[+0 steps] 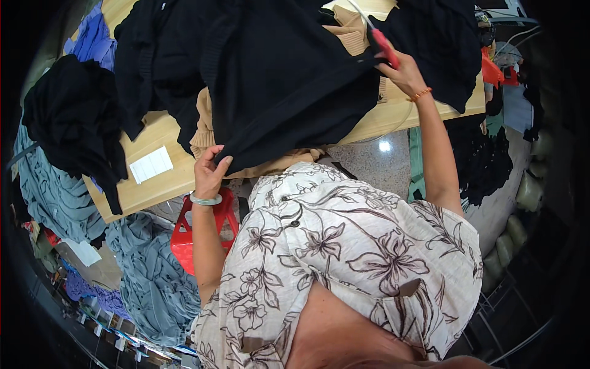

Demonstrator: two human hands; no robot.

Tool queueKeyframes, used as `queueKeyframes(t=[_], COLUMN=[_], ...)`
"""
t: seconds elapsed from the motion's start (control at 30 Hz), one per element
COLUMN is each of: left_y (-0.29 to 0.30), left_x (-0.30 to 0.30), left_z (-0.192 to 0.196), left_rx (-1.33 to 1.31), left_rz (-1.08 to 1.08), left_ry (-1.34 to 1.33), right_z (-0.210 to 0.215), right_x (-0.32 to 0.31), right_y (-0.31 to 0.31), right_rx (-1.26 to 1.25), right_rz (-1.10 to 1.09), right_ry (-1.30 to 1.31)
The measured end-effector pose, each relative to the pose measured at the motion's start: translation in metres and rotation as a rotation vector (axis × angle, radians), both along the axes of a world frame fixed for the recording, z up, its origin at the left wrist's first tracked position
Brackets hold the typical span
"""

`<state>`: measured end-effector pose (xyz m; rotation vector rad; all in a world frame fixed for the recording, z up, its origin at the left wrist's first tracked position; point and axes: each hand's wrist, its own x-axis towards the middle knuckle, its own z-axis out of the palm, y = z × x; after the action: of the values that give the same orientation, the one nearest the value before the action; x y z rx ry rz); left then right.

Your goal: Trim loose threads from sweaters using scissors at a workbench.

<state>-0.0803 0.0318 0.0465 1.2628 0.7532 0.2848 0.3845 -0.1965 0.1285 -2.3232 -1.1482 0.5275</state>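
A black knit garment (289,80) is stretched between my two hands over the table's near edge. My left hand (212,167) pinches its near left corner between thumb and fingers. My right hand (398,69) is closed round a red-handled tool (383,46), with a pale, thin part running up from it. The tool's working end is too unclear to name its kind. Beside those fingers, the garment's right edge is drawn up, seemingly caught in the same hand. Tan ribbed knitwear (204,126) shows from under the black cloth.
More black garments lie on the wooden table (144,200), left (74,104) and right (439,55). A white paper slip (151,165) rests near its left edge. Below stand a red plastic stool (184,237) and heaps of grey-blue cloth (147,277). Purple cloth (93,38) sits at the far left.
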Motion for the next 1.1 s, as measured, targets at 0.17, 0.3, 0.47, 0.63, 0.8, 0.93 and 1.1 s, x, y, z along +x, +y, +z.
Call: queueKeyframes(t=[0.17, 0.3, 0.47, 0.63, 0.8, 0.93, 1.1], left_y=[0.011, 0.015, 0.016, 0.016, 0.012, 0.019, 0.029], left_x=[0.007, 0.020, 0.028, 0.023, 0.024, 0.040, 0.053], left_z=[0.027, 0.034, 0.020, 0.004, 0.011, 0.043, 0.072], left_rx=[-0.087, 0.059, -0.080, -0.159, 0.120, 0.714, 1.393], left_rz=[-0.068, -0.111, 0.006, -0.054, -0.079, 0.163, 0.158], left_ry=[0.026, -0.072, -0.077, -0.070, 0.113, -0.053, -0.120], right_z=[0.025, 0.035, 0.032, 0.028, 0.019, 0.016, 0.022], right_x=[0.005, -0.001, 0.000, -0.009, 0.001, 0.002, 0.019], right_y=[-0.051, -0.058, -0.060, -0.047, -0.046, -0.038, -0.032], right_rx=[0.100, 0.136, -0.063, -0.170, -0.202, 0.355, 0.535], right_rz=[-0.107, -0.146, -0.190, -0.075, -0.120, -0.234, -0.136], right_ry=[0.117, 0.179, 0.348, 0.205, 0.097, -0.094, -0.340])
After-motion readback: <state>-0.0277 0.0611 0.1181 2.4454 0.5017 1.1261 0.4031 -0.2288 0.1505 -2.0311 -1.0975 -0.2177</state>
